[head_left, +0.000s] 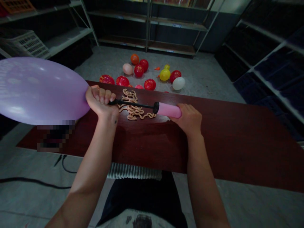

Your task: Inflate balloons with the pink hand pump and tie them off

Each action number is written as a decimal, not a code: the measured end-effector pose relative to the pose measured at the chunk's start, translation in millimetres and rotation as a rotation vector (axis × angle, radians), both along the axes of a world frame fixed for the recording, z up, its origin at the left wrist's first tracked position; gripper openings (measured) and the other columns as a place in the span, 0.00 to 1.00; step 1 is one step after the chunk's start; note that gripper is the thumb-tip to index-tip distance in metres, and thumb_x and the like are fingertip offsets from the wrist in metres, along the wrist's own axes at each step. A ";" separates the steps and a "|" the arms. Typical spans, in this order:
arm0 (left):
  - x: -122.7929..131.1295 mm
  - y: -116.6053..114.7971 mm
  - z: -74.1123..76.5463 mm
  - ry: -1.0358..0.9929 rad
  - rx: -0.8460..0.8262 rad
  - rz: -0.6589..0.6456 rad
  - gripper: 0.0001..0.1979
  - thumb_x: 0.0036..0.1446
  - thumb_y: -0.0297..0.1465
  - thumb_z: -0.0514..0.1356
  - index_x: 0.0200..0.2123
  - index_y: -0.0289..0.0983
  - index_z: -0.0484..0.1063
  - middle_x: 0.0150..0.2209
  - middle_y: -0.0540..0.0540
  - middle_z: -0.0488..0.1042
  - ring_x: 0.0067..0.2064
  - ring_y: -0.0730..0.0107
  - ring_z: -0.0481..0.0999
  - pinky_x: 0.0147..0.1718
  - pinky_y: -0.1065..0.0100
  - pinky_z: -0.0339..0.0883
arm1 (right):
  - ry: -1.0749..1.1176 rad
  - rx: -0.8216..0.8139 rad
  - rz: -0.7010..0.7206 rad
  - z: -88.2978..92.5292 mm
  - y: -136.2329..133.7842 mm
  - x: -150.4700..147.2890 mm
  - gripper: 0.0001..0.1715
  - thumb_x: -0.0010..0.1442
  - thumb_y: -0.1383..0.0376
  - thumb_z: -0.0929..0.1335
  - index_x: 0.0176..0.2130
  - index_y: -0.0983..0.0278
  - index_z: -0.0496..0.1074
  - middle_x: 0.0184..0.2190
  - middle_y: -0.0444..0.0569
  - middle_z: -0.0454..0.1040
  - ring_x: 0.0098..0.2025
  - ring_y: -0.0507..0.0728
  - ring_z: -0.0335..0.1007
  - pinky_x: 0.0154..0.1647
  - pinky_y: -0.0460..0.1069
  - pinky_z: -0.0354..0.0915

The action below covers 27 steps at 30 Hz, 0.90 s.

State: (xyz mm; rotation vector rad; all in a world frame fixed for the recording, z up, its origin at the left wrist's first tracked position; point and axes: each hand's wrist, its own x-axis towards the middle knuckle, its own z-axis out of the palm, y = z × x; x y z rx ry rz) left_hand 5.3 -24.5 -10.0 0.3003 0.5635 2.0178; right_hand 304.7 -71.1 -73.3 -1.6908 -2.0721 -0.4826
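A large inflated lilac balloon [42, 91] extends to the left from my left hand [101, 99]. The fingers of that hand are closed round the black end of a hand balloon pump [169, 110], right at the balloon's neck, which is hidden in the grip. My right hand [188, 118] is wrapped round the far end of the pump's pink barrel. Between my hands the thin black rod shows, drawn out of the barrel. Below the rod, several pale, wavy, uninflated long balloons [133, 110] lie in a heap on the dark red table [152, 142].
Several inflated balloons, such as a yellow one [164, 75] and a white one [178, 83], lie on the floor beyond the table. Shelving [147, 22] stands behind and at both sides. A white basket [30, 44] sits at left. A black cable [35, 181] crosses the floor.
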 end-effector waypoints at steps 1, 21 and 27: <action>0.6 0.5 -0.8 0.007 -0.004 0.002 0.24 0.72 0.31 0.45 0.20 0.38 0.46 0.15 0.56 0.43 0.14 0.78 0.44 0.18 0.69 0.46 | -0.013 -0.008 0.010 0.6 -0.7 -0.3 0.24 0.62 0.46 0.67 0.40 0.65 0.74 0.36 0.54 0.79 0.38 0.61 0.72 0.36 0.52 0.57; 48.7 2.6 -22.9 0.057 -0.031 -0.068 0.28 0.70 0.38 0.53 0.20 0.39 0.43 0.14 0.57 0.43 0.14 0.79 0.43 0.15 0.71 0.43 | 0.067 -0.073 0.073 -10.9 2.7 -63.7 0.21 0.57 0.51 0.71 0.42 0.64 0.75 0.36 0.54 0.81 0.36 0.60 0.74 0.33 0.51 0.56; 42.3 8.4 -24.2 -0.001 -0.023 -0.063 0.26 0.71 0.31 0.49 0.19 0.39 0.43 0.14 0.57 0.43 0.14 0.78 0.44 0.15 0.71 0.44 | 0.038 -0.033 0.074 -12.1 4.8 -67.3 0.22 0.61 0.49 0.69 0.44 0.64 0.75 0.38 0.53 0.80 0.37 0.60 0.73 0.34 0.51 0.55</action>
